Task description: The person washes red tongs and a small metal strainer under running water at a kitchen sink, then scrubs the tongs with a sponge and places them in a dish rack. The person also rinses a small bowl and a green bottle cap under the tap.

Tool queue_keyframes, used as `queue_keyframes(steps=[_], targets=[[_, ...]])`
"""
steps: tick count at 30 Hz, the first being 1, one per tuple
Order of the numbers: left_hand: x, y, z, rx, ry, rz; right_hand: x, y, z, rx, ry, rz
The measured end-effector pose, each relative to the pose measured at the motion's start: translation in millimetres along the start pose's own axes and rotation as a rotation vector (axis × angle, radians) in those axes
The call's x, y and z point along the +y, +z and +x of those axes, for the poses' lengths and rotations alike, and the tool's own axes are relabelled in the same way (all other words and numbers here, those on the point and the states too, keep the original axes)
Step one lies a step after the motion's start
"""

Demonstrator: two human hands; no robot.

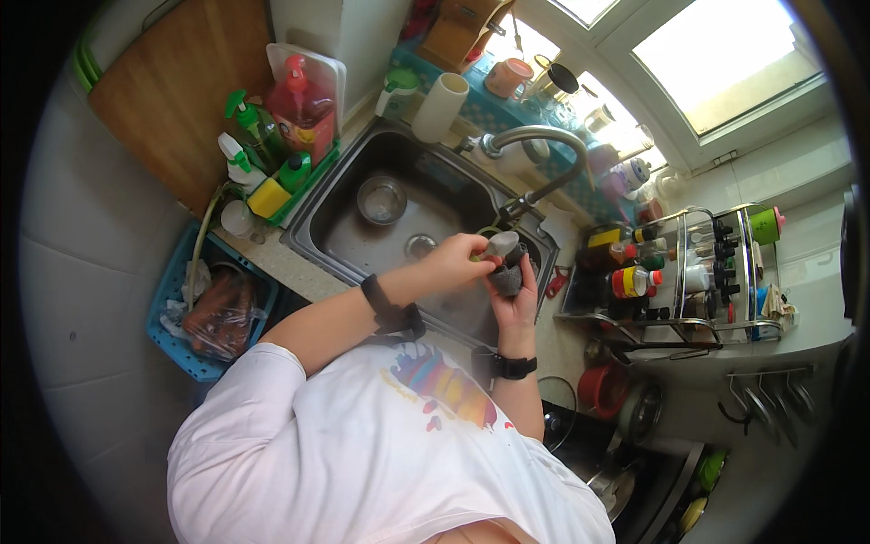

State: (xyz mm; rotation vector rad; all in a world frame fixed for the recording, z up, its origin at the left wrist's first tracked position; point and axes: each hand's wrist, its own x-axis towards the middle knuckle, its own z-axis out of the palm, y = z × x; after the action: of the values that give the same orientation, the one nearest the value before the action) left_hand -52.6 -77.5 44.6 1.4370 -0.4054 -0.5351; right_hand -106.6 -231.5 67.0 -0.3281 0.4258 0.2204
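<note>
Over the right part of a stainless steel sink, my two hands meet. The fingertips of my left hand pinch a small, pale translucent item, perhaps a cup or lid; its exact kind is unclear. My right hand is closed around a dark grey textured cloth or scrubber, which touches the pale item. Behind them a curved metal faucet reaches over the sink; whether water runs cannot be told. A round metal bowl rests in the sink's far left part, near the drain.
A green tray left of the sink holds pump bottles and a yellow sponge. A wooden board leans behind. At right stand a rack of bottles and red-handled scissors. A blue basket sits lower left.
</note>
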Motion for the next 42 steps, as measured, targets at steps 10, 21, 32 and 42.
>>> queue_keyframes(steps=[10,21,32,42], targets=[[-14,-119,-57,0.431,-0.050,-0.346,-68,-75,0,-0.165,-0.101,0.022],[-22,-141,-123,0.584,-0.084,-0.396,-84,-69,-14,-0.055,-0.445,-0.085],[-26,-136,-116,0.548,-0.047,-0.383,-93,-28,-11,-0.058,-0.402,-0.608],[-23,-138,-112,0.532,-0.055,-0.404,-87,-18,13,0.282,-0.519,-0.957]])
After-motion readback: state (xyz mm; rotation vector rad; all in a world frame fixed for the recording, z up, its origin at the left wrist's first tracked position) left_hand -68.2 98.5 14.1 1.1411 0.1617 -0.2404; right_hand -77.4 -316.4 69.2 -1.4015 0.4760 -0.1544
